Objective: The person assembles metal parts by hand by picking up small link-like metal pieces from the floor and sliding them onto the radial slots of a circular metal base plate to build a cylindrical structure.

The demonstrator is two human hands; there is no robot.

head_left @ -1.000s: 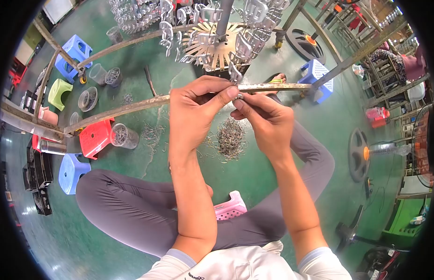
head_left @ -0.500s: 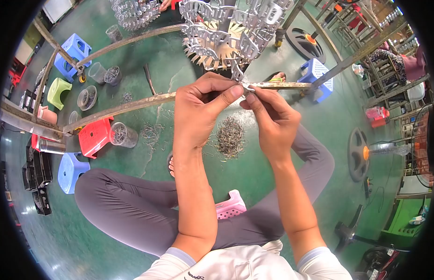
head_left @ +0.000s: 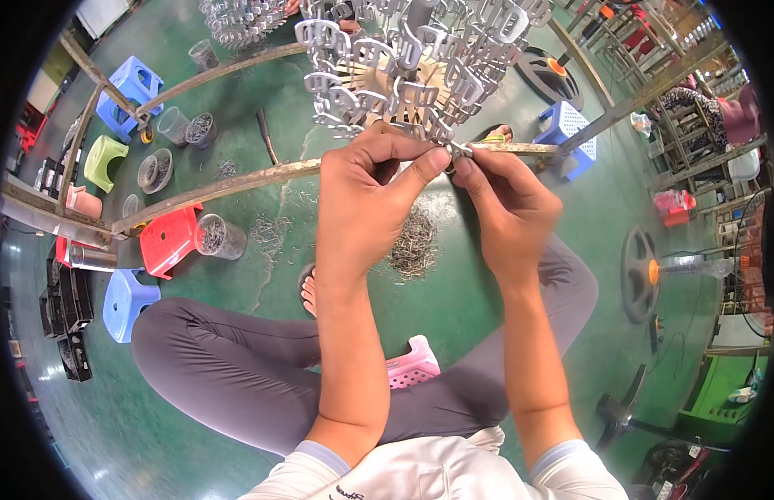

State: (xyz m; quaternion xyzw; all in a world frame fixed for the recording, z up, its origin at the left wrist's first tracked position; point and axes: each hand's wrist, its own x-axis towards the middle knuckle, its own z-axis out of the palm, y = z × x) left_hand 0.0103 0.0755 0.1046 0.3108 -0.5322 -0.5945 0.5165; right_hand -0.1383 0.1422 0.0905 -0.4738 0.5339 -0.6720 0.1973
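Observation:
In front of me hangs a round rack of grey metal parts [head_left: 412, 54], strung in tiers about a pole. At its lower near edge, a small grey metal part [head_left: 459, 151] sits between my two hands. My left hand [head_left: 366, 196] pinches its left side with thumb and index finger. From the other side my right hand [head_left: 514, 200] also pinches it, fingertips closed. Whether a thin hook is within the pinch is hidden by the fingers. Below the hands, a pile of small bent metal wires [head_left: 414, 243] lies on the green floor.
A rusty metal bar [head_left: 229, 190] crosses just beyond my hands. To the left stand a red stool [head_left: 170, 242], a plastic cup of wires [head_left: 220, 237] and a blue stool [head_left: 127, 304]. Another blue stool [head_left: 564, 137] is at right. A second hanging rack [head_left: 241, 18] shows behind.
The rack's lower parts have swung nearer and fanned out differently. Both hands have shifted slightly right, the right hand more, still pinching at the rack's lower edge.

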